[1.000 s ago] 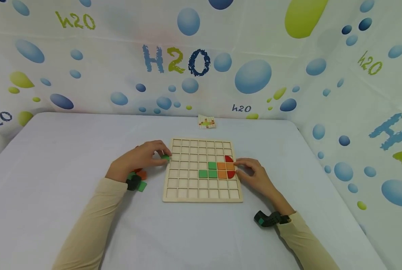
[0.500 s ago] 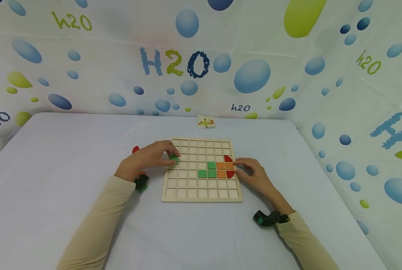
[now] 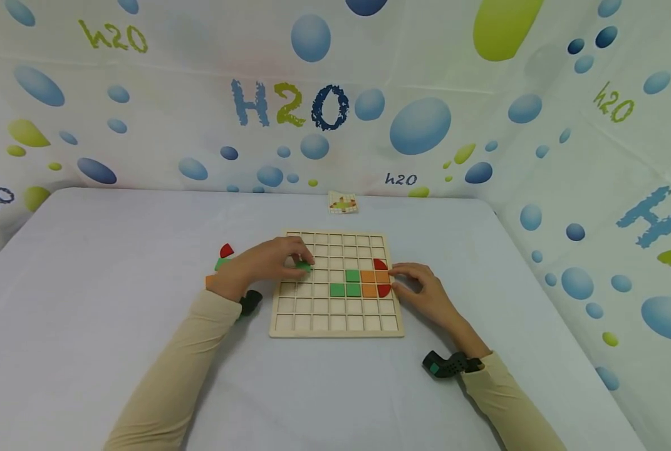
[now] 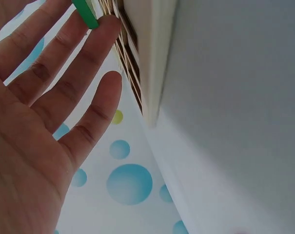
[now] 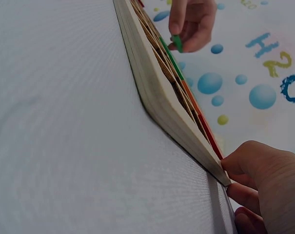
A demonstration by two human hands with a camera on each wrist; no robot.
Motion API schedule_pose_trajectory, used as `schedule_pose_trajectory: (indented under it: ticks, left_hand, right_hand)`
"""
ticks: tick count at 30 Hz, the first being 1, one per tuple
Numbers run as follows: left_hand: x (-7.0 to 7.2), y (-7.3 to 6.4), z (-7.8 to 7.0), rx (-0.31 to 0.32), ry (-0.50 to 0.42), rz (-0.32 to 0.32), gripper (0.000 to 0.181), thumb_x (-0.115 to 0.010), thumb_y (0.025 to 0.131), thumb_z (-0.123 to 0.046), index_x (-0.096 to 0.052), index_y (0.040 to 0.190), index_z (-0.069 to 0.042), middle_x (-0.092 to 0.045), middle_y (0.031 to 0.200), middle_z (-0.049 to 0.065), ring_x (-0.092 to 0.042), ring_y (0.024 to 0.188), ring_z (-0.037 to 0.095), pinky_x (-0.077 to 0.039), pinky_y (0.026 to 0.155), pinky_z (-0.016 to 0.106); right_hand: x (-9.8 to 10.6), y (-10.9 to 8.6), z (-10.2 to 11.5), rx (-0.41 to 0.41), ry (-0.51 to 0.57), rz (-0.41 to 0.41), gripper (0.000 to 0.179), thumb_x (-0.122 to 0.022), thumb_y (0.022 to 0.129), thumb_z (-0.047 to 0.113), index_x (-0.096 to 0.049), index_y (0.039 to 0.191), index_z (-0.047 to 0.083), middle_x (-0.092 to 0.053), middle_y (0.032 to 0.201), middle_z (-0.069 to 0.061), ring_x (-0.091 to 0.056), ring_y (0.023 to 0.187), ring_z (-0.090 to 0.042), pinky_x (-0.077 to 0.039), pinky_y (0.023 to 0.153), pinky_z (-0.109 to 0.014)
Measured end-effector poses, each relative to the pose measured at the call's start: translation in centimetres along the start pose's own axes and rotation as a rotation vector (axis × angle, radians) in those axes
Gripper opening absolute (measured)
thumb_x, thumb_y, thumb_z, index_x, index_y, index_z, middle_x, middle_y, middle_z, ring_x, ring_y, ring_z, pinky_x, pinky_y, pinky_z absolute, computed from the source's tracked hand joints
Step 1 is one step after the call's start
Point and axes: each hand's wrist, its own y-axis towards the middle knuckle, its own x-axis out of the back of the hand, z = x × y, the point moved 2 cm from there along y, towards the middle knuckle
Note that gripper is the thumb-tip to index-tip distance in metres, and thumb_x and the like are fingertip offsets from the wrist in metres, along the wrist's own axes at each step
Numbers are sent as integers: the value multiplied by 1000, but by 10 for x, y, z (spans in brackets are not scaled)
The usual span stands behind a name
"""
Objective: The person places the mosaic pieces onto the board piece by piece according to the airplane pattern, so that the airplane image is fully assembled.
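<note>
A wooden grid board [image 3: 337, 322] lies on the table between both hands. My left hand [image 3: 264, 263] is over the board's left part and pinches a green square tile [image 3: 303, 267] between thumb and fingers; the green tile [image 4: 86, 13] also shows at the fingertips in the left wrist view. On the right, my right hand [image 3: 425, 293] holds the board's edge, thumb and fingertips against it, as the right hand [image 5: 264, 180] shows in the right wrist view. Toward that side, green tiles [image 3: 353, 290], orange tiles [image 3: 369, 290] and red rounded tiles [image 3: 384, 290] sit in the cells.
Left of the board lie loose pieces: a red one [image 3: 226, 250], a green one [image 3: 221, 264] and an orange one [image 3: 209, 282], partly hidden by the left hand and wrist. A small pattern card [image 3: 343, 203] is beyond the board. A printed cloth [image 3: 200, 100] hangs behind the table.
My left hand has moved right with the green tile, from the board's left edge to over its cells, uncovering loose pieces behind it. The right hand stays at the board's edge.
</note>
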Motion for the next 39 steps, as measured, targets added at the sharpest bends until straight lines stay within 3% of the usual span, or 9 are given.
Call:
schedule_pose_trajectory:
  ticks: [8, 22, 31, 39]
  left_hand:
    - [-8, 10, -8, -31, 2, 17, 17, -69, 89, -11, -71, 105, -5, -63, 104, 5, -63, 95, 20, -51, 88, 37]
    - [-18, 25, -20, -33, 47, 50, 18, -71, 89, -14, -72, 106, -8, -64, 106, 3, -62, 98, 18, -51, 90, 33]
    - [-24, 33, -27, -102, 72, 83, 16, -72, 88, -12, -72, 104, -7, -66, 105, 2, -60, 97, 17, -49, 89, 32]
    - [-24, 29, -25, 8, 59, 84, 17, -70, 90, -12, -71, 107, -10, -64, 109, 0, -59, 101, 17, -48, 94, 35]
  right_hand:
    - [-1, 0, -1, 3, 2, 1, 28, -67, 92, 11, -67, 119, 6, -58, 133, -15, -42, 130, -33, -33, 106, -53]
    - [-2, -1, -1, 12, -9, 3, 29, -67, 91, 10, -66, 119, 5, -58, 133, -15, -42, 130, -35, -31, 106, -55]
    - [-2, -2, -2, 18, -8, -1, 29, -67, 91, 9, -66, 119, 5, -58, 133, -16, -42, 129, -35, -32, 106, -55]
    - [-2, -1, -1, 23, -9, -2, 29, -67, 91, 9, -66, 119, 4, -57, 133, -16, -42, 129, -36, -31, 106, -56]
